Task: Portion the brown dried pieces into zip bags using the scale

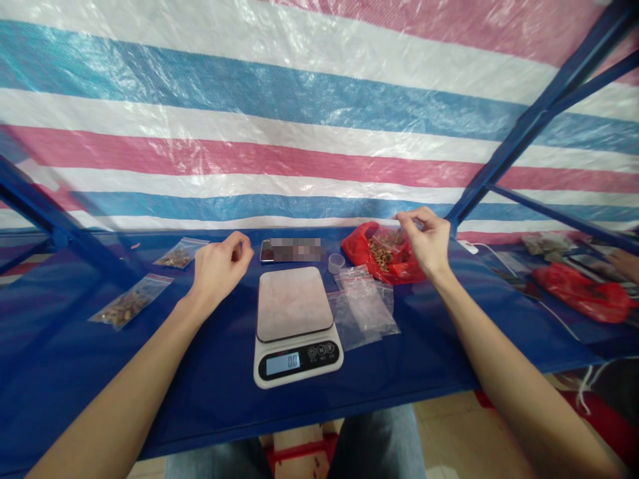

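- The right hand [424, 241] has its thumb and fingertips [405, 217] pinched together just above the top edge of a red plastic bag [394, 263]; the view is poor here, but the pinch seems to hold nothing more than a tiny piece or the bag's edge.
- The left hand [222, 267] hangs curled over the blue table [150, 379], its fingers drawn in, with nothing visible in them.
- The red bag lies open at the far side of the table and holds a clear bag of brown chips [382, 253], possibly bark or dried root.
- A digital kitchen scale [294, 319] sits between the hands, its pan bare and its display reading 0.0.
- Just beside the scale lie loose clear resealable bags [362, 309], with a small clear plastic cup [336, 263] just above them.
- Left of the left hand, 2 small resealable bags [130, 301] of brown chips lie flat.
- A phone [292, 250], partly blurred out, lies beyond the scale.
- At the right, a second red bag [582, 293] lies on a lower blue surface, and what may be another person's arm [625, 263] shows at the edge.
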`<state>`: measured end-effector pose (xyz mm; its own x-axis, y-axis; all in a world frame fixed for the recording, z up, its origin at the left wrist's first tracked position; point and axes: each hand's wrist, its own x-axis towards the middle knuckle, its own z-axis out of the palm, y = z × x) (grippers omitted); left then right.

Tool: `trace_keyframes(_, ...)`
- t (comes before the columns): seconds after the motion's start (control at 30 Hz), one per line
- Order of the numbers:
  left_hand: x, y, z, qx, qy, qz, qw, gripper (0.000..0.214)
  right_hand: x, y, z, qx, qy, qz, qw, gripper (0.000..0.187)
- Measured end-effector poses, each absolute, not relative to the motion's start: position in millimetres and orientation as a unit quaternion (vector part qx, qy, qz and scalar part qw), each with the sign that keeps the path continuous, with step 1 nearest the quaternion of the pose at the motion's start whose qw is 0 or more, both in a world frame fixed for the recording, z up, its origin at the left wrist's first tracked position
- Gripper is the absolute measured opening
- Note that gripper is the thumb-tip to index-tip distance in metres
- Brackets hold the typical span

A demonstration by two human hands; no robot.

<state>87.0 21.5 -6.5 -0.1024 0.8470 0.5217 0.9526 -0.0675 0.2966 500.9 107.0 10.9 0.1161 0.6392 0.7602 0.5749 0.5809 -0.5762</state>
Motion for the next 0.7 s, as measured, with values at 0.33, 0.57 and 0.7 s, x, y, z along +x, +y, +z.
trace_keyframes(0.33, 84.2, 23.1, -9.1, -0.662, -0.679, -0.306, 0.087, 0.024, 506.1, 102.7, 1.6, -0.495, -0.670, 0.168, 0.527, 0.032)
trace_keyframes(0.57, 85.1, 22.9, -7.9, -0.656, -0.683, -0.310, 0.083, 0.024, 497.5, 101.8, 9.9, -0.498, -0.622, 0.102, 0.595, 0.040)
trace_keyframes(0.7, 85.5, 22.2, -6.8, -0.656, -0.683, -0.309, 0.086, 0.025, 496.3, 102.4, 13.7, -0.490, -0.668, 0.069, 0.556, 0.037)
